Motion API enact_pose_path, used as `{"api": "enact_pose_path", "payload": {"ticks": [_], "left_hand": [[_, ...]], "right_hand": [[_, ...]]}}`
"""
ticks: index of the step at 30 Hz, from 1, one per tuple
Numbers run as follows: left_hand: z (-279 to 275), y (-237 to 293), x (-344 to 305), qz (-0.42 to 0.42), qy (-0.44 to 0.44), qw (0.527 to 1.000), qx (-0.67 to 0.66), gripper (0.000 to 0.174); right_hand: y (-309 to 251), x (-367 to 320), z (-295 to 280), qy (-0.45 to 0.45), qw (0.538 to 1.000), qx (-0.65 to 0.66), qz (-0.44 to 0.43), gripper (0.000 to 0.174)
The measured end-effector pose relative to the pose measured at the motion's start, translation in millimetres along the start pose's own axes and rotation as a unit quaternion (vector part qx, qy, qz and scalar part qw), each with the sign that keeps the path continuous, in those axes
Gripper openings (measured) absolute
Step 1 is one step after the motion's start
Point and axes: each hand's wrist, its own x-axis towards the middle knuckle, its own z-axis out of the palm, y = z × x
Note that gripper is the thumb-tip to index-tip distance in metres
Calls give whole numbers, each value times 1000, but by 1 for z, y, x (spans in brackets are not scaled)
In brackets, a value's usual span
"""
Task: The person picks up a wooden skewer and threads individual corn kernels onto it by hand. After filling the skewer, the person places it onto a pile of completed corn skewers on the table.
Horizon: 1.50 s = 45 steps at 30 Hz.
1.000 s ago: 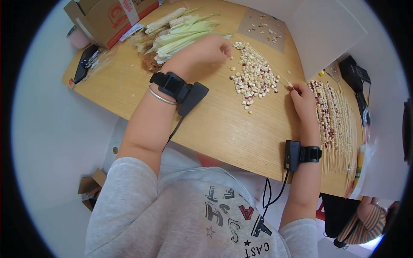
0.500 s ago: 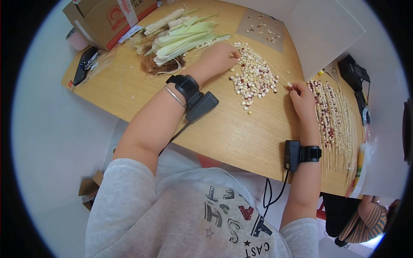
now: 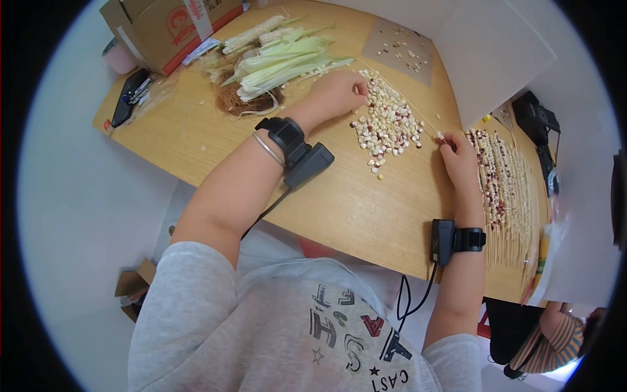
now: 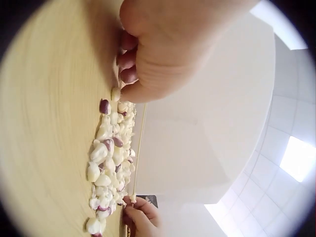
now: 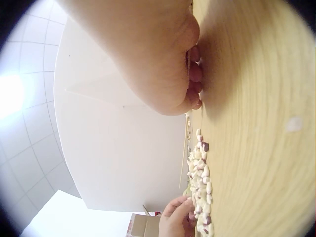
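My left hand point(image 3: 341, 93) is at the left upper edge of a pile of loose corn kernels point(image 3: 388, 121), pale with some dark red. Its fingers are bent, and a pale corn kernel point(image 4: 115, 94) sits at the tip of its thumb. Low over the table, my right hand point(image 3: 461, 162) pinches the near end of a thin wooden skewer point(image 3: 411, 101). The skewer slants away behind the pile, with a kernel or so threaded close to the fingers. The right fingertips are partly hidden in the right wrist view.
Rows of kernel-threaded skewers point(image 3: 499, 183) lie right of my right hand. Corn husks point(image 3: 281, 65) and cobs lie at the back left, beside a cardboard box point(image 3: 170, 32). A grey sheet point(image 3: 397, 49) carries scattered kernels. White panels point(image 3: 496, 52) stand behind; another person point(image 3: 552, 343) is at lower right.
My left hand has moved right and slightly nearer, to the edge of the kernel pile. The right hand keeps its hold on the skewer, with little movement.
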Motion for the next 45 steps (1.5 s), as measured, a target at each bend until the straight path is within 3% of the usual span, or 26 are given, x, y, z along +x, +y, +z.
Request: {"api": "enact_pose_path", "payload": {"ticks": [2, 3, 5, 6, 8, 9, 11, 14, 36, 45], "left_hand": [[-3, -2, 1, 1, 46, 991, -123, 17], [-5, -1, 1, 1, 47, 991, -123, 17], [-12, 0, 2, -178, 31, 902, -392, 15], [-14, -4, 2, -177, 32, 902, -392, 15], [-19, -13, 2, -178, 36, 830, -527, 13], [-20, -16, 2, -176, 37, 831, -527, 13], [-21, -20, 2, -194, 81, 766, -607, 12], [-22, -23, 5, -224, 93, 730, -640, 15], [-23, -15, 4, -235, 95, 764, -594, 20], [-22, -20, 5, -229, 99, 749, -614, 18]], "right_hand": [[1, 0, 0, 0, 1000, 7, 3, 18], [3, 0, 1, 0, 1000, 7, 2, 18], [4, 0, 2, 8, 1000, 17, 1, 19], [3, -1, 2, 9, 1000, 18, -1, 19], [-2, -2, 0, -4, 998, 58, 4, 21], [-3, -3, 0, -2, 998, 57, 2, 21], [-3, -3, 1, -4, 998, 54, -10, 23], [-6, -4, -2, -23, 999, 32, -15, 24], [-10, -5, -2, -21, 999, 44, 9, 28], [-12, -5, -3, -21, 999, 27, -6, 28]]}}
